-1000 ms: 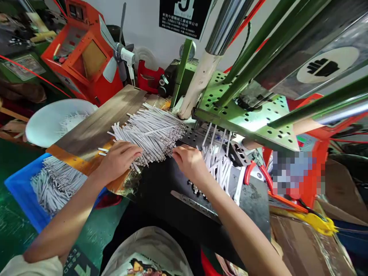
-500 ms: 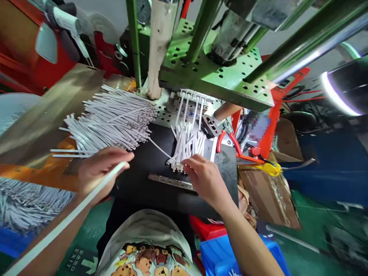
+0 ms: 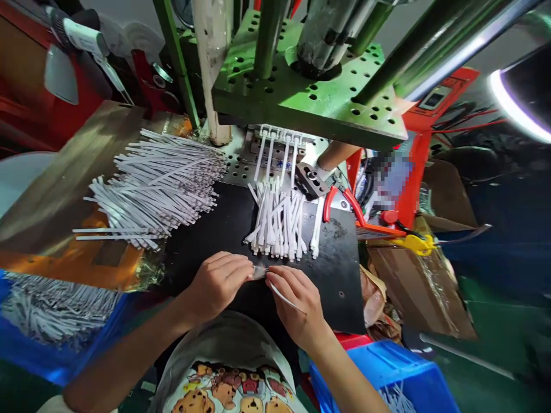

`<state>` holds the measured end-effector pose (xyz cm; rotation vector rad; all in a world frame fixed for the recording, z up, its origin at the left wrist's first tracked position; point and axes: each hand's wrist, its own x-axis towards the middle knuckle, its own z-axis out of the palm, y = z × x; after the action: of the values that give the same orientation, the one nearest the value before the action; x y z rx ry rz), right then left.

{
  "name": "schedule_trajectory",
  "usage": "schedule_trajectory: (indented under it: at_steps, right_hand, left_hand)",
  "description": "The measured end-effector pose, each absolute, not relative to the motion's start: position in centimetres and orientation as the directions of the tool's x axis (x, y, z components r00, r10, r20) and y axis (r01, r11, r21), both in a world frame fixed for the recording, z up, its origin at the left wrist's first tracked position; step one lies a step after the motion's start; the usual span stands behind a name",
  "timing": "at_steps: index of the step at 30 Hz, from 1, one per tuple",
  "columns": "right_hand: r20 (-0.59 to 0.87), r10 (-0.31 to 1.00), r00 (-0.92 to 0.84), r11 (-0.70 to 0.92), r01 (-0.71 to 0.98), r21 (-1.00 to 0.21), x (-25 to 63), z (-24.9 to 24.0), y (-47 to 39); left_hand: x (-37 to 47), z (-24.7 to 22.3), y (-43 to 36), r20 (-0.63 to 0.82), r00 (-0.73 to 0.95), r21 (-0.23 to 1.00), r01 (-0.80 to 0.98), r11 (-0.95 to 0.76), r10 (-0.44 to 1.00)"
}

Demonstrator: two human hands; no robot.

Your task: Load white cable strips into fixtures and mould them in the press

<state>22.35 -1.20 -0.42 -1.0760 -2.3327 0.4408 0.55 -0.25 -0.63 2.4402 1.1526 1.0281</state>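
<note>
My left hand (image 3: 219, 287) and my right hand (image 3: 297, 304) meet low over the black work surface (image 3: 193, 246), fingers pinched close together. Between the fingertips shows a short piece of a silvery metal strip (image 3: 259, 272), mostly hidden by the fingers. A thin white cable (image 3: 286, 298) runs from my right fingers back across that hand. Just beyond them lies a bundle of short white cables (image 3: 279, 223), their plug ends toward me. Further back, several white cables (image 3: 284, 158) stick out of a metal mould (image 3: 275, 137) beneath the green press plate (image 3: 310, 103).
To the left, a large pile of white cables (image 3: 159, 183) lies on a board (image 3: 69, 183). Red-handled pliers (image 3: 329, 203) rest by a metal block (image 3: 310, 180) at the right. Blue bins (image 3: 383, 367) with cables stand below on both sides.
My left hand has moved right and my right hand slightly down, so they now meet. The metal strip that lay on the black surface is now between my fingers. The long white strip at my left hand is gone from there.
</note>
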Motion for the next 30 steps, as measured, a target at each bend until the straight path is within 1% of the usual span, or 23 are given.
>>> schedule_trajectory:
  at_steps: [2, 6, 8, 9, 12, 13, 15, 17, 18, 20, 22, 23, 24, 25, 27, 28, 30]
  right_hand:
    - [0.359, 0.75, -0.555, 0.659, 0.58, -0.479, 22.4, -0.7, -1.0]
    - [0.367, 0.73, -0.577, 0.68, 0.551, -0.484, 22.5, -1.1, -0.7]
    - [0.354, 0.72, -0.598, 0.686, 0.534, -0.495, 22.8, -0.3, -0.3]
    - [0.318, 0.709, -0.63, 0.688, 0.516, -0.51, 23.0, 0.3, 0.1]
    - [0.107, 0.643, -0.758, 0.649, 0.466, -0.601, 22.6, 2.7, 2.7]
    - [0.054, 0.632, -0.773, 0.625, 0.467, -0.626, 21.8, 3.4, 3.9]
    - [0.023, 0.671, -0.742, 0.581, 0.506, -0.637, 19.3, 4.2, 6.6]
    - [0.035, 0.72, -0.693, 0.566, 0.557, -0.607, 15.6, 4.2, 9.3]
    - [0.032, 0.73, -0.683, 0.569, 0.581, -0.582, 13.6, 4.0, 10.6]
    - [-0.003, 0.751, -0.66, 0.568, 0.649, -0.506, 9.7, 3.4, 12.7]
    - [-0.057, 0.776, -0.629, 0.548, 0.716, -0.432, 7.0, 3.0, 14.2]
    - [-0.08, 0.783, -0.617, 0.539, 0.738, -0.406, 6.2, 3.0, 14.6]
    - [-0.095, 0.784, -0.613, 0.537, 0.748, -0.391, 6.0, 3.1, 14.8]
    - [-0.099, 0.783, -0.615, 0.539, 0.749, -0.385, 6.2, 3.3, 14.7]
    - [-0.101, 0.776, -0.623, 0.554, 0.749, -0.364, 8.2, 3.8, 14.0]
    - [-0.103, 0.774, -0.625, 0.561, 0.752, -0.345, 9.9, 4.0, 13.3]
    - [-0.09, 0.789, -0.608, 0.551, 0.764, -0.334, 13.8, 4.3, 11.2]
  left_hand:
    - [0.2, -0.4, -0.3, 0.506, 0.46, 0.434, 0.595, -0.676, 0.73]
    - [0.0, -0.7, -0.1, 0.509, 0.444, 0.465, 0.579, -0.67, 0.737]
    - [0.2, -1.0, 0.0, 0.508, 0.447, 0.447, 0.594, -0.669, 0.736]
    - [0.4, -1.2, -0.1, 0.503, 0.453, 0.437, 0.602, -0.669, 0.736]
    - [0.6, -1.2, -0.2, 0.47, 0.488, 0.43, 0.601, -0.674, 0.736]
    - [0.4, -1.1, -0.1, 0.469, 0.502, 0.428, 0.59, -0.684, 0.726]
    - [-0.6, -0.3, 0.4, 0.474, 0.519, 0.394, 0.598, -0.698, 0.712]
    - [-2.7, 0.9, 1.7, 0.451, 0.511, 0.308, 0.68, -0.665, 0.732]
    - [-4.0, 1.6, 2.6, 0.426, 0.487, 0.239, 0.752, -0.614, 0.763]
    - [-6.7, 2.9, 4.6, 0.367, 0.415, 0.051, 0.885, -0.463, 0.833]
    - [-9.0, 3.8, 6.7, 0.327, 0.378, -0.126, 0.926, -0.356, 0.866]
    - [-9.8, 4.1, 7.5, 0.304, 0.391, -0.19, 0.919, -0.347, 0.869]
    - [-10.4, 4.2, 8.2, 0.281, 0.42, -0.225, 0.903, -0.366, 0.863]
    - [-10.9, 4.2, 8.7, 0.265, 0.449, -0.232, 0.889, -0.396, 0.853]
    - [-11.2, 3.9, 9.1, 0.276, 0.474, -0.165, 0.881, -0.444, 0.836]
    - [-11.1, 3.7, 9.1, 0.303, 0.466, -0.1, 0.883, -0.458, 0.832]
    - [-10.5, 3.5, 8.6, 0.382, 0.437, 0.078, 0.863, -0.5, 0.814]
